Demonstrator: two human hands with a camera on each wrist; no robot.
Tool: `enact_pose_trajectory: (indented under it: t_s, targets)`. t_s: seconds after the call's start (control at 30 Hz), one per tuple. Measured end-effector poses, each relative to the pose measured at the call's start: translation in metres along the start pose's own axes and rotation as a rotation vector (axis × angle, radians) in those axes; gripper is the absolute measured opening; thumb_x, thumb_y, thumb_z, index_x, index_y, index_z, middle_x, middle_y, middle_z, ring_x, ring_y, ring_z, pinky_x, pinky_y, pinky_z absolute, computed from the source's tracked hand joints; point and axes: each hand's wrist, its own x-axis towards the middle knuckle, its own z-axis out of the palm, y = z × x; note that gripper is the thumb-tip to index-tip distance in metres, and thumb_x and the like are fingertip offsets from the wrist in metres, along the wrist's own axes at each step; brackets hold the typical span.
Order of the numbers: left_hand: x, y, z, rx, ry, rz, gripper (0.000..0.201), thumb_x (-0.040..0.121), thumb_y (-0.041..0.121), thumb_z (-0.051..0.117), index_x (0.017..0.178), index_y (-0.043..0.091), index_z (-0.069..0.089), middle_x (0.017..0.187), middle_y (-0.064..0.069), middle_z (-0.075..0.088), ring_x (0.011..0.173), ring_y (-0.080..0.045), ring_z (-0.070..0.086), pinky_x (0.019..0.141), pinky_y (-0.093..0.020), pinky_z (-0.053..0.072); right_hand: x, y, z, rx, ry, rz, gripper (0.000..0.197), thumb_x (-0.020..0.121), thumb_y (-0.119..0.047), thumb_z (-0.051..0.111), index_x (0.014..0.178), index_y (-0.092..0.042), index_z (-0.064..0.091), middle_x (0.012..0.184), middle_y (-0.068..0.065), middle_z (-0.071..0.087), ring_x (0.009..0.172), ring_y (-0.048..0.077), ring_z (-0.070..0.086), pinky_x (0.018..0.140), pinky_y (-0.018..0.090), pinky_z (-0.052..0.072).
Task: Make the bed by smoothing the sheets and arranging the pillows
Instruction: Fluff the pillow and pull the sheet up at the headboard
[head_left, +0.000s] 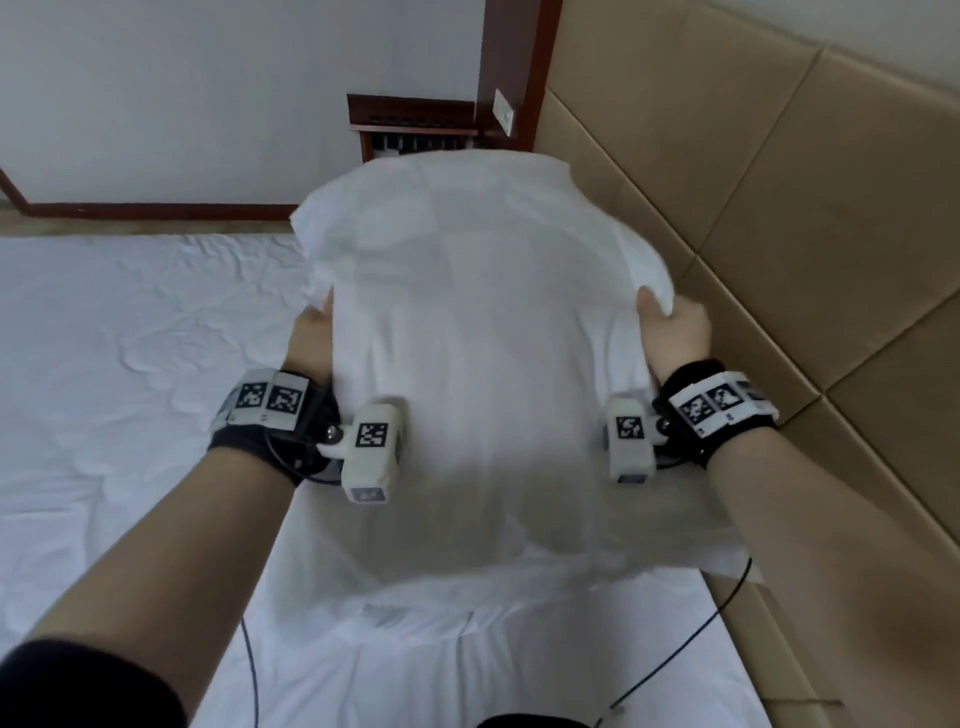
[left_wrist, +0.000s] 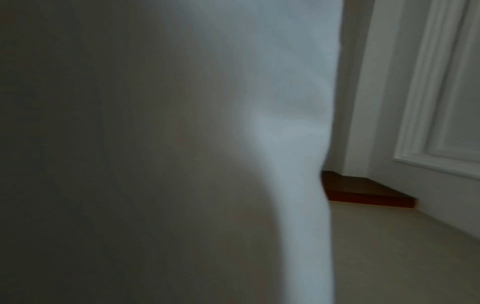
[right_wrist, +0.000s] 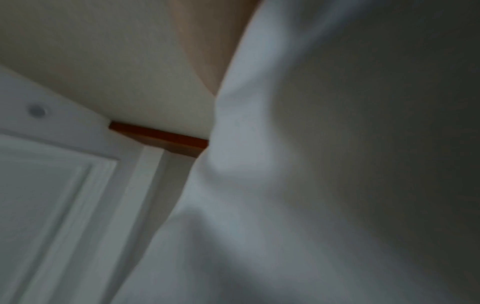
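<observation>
A white pillow (head_left: 467, 332) filled the centre of the head view, held up between the two hands above the white sheet (head_left: 130, 338) that covered the left and lower part of the frame. Its far end reached toward the top centre, near the dark wooden bedside unit (head_left: 415, 124), and its near end hung low over the sheet at lower centre. The tan padded headboard (head_left: 779, 208) ran along the right side of the frame, just beside the pillow's right edge.

The left hand (head_left: 311, 332) gripped the pillow's left edge at centre left, fingers hidden in the fabric. The right hand (head_left: 675, 322) gripped the right edge at centre right, its thumb pressed over the cloth and fingers curled behind it. Both forearms rose from the lower corners toward the middle, each wrist wearing a black band with marker tags and a small white camera.

In both wrist views, blurred white pillow fabric (left_wrist: 285, 144) (right_wrist: 259, 185) covered most of the frame, and no fingers showed.
</observation>
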Motion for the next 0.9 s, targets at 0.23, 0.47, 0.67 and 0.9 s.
enact_pose_trajectory:
  t_s: [0.23,0.47,0.67,0.9]
  targets:
    - [-0.006,-0.063,0.007,0.363,0.065,-0.325,0.066,0.095,0.051,0.042,0.142,0.005,0.036,0.141,-0.026,0.040,0.127,-0.041,0.043,0.108,-0.045,0.034,-0.022,0.038,0.011,-0.329,-0.165,0.240,0.053,0.097,-0.037,0.039,0.139,-0.004,0.040,0.140,0.022,0.043,0.125,0.039,0.045,0.103,0.040,0.038]
    - [0.010,-0.062,-0.019,-0.099,0.043,-0.398,0.066,0.079,0.055,0.062,0.126,0.009,0.059,0.109,-0.008,0.067,0.091,-0.031,0.066,0.089,-0.040,0.051,-0.039,-0.016,0.017,-0.376,-0.476,-0.156,0.075,0.086,-0.068,0.042,0.148,-0.047,0.006,0.161,-0.003,-0.006,0.148,0.023,-0.001,0.118,0.052,0.006]
    - [0.003,-0.056,-0.046,0.410,0.309,-0.329,0.044,0.093,0.015,0.057,0.134,0.003,0.046,0.130,-0.015,0.050,0.105,-0.027,0.056,0.081,-0.029,0.042,-0.045,-0.020,0.055,-0.767,-0.841,-0.153,0.086,0.080,-0.080,0.033,0.148,-0.047,-0.007,0.158,0.001,-0.021,0.146,0.031,-0.017,0.117,0.052,-0.003]
    - [0.015,0.010,0.005,0.615,0.170,0.411,0.067,0.085,0.046,0.061,0.144,0.027,0.034,0.156,-0.001,0.017,0.143,-0.023,0.022,0.114,-0.043,0.022,-0.023,-0.092,0.081,-0.572,-0.690,-0.296,0.098,0.071,-0.072,0.057,0.149,-0.043,0.007,0.161,-0.001,-0.001,0.148,0.027,0.001,0.118,0.051,0.012]
